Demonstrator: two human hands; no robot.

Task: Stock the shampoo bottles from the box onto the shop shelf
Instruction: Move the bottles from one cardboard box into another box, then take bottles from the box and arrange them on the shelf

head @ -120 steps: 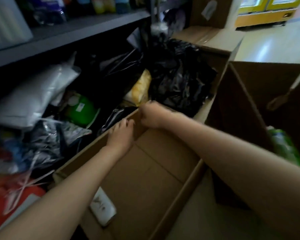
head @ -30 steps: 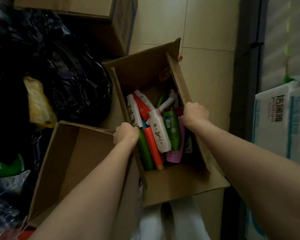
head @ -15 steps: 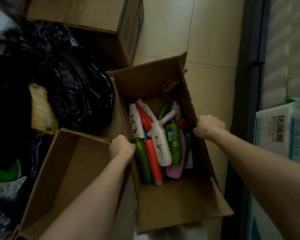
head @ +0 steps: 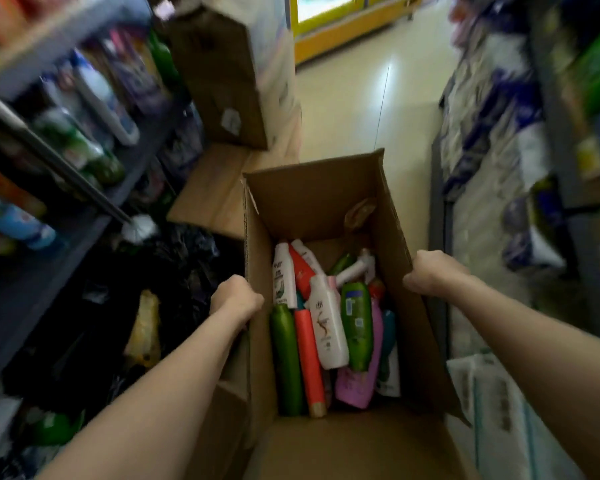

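Note:
An open cardboard box (head: pixel 312 199) fills the middle of the view. Inside lie several shampoo bottles: a white one (head: pixel 328 329), two green ones (head: pixel 286 355) (head: pixel 356 325), an orange-red one (head: pixel 309 358) and a pink pouch (head: pixel 355 386). My left hand (head: pixel 234 299) grips the box's left wall. On the right wall, my right hand (head: pixel 430 273) grips the rim. A grey shop shelf (head: pixel 90 223) with blurred bottles (head: pixel 94 95) stands at the left.
Stacked cardboard boxes (head: pixel 229 71) stand ahead on the left. Black plastic bags (head: pixel 174 271) and a yellow packet (head: pixel 144 327) lie under the left shelf. Shelves of packaged paper goods (head: pixel 492 140) line the right. The tiled aisle floor (head: pixel 357 98) runs ahead to a yellow cabinet (head: pixel 343 15).
The view has swung up from the floor to the aisle and shelves. Both hands still grip the box of bottles, which has moved with me. The empty box at the left is out of sight.

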